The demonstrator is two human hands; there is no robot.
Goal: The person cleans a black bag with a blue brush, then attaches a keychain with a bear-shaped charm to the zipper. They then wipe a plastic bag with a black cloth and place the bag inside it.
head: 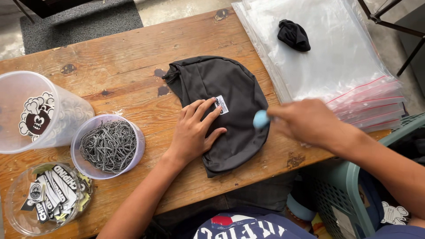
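Your left hand [195, 130] lies flat, fingers spread, pinning the bag [221, 110] to the table [133, 57] — your right hand [307, 121], blurred, grips a blue roller [260, 119] against the fabric.

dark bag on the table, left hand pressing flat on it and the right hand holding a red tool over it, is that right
Not quite: the tool is light blue, not red. The head view shows the left hand pressing flat on the dark bag on the table, and the blurred right hand holding the tool over it.
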